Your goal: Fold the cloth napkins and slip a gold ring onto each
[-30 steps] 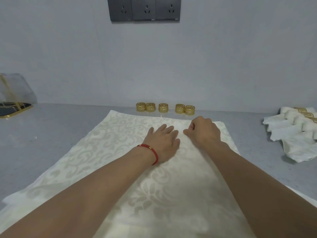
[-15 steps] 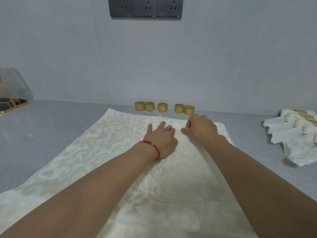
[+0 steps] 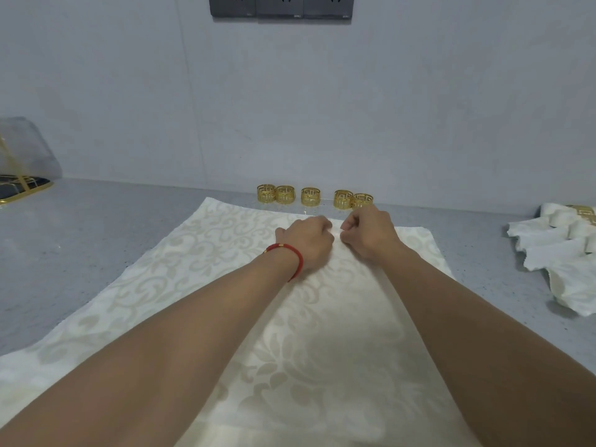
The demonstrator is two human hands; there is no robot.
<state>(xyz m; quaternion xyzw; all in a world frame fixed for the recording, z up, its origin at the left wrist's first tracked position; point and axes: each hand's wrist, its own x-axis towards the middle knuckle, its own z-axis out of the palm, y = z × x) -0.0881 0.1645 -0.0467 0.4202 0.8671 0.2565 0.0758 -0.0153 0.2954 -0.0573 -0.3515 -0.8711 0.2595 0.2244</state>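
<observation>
- Head view, looking down over both forearms onto a grey counter (image 3: 96, 253) that runs back to a pale wall.
- At the counter's far left edge sits a dark tray with a gold rim (image 3: 22, 190), with a clear bag behind it.
- A large cream napkin (image 3: 193, 269) with a woven scroll pattern lies flat across the middle of the counter, from the near edge almost to the wall.
- The left hand (image 3: 306, 240), a red cord bracelet (image 3: 290, 256) at its wrist, rests near the napkin's far edge, fingers curled and pinching the cloth.
- The right hand (image 3: 371, 235) sits just beside it, also curled and pinching the cloth; a small ridge of fabric rises between the two.
- Five gold rings (image 3: 311, 196) stand in a row just past the napkin's far edge, against the wall.
- At the counter's right edge lies a heap of finished napkins (image 3: 554, 253), rolled and already ringed.
- The cloth looks light, soft and limp: it will likely sag and crease, so hold it at edges or corners. The rings look rigid.
</observation>
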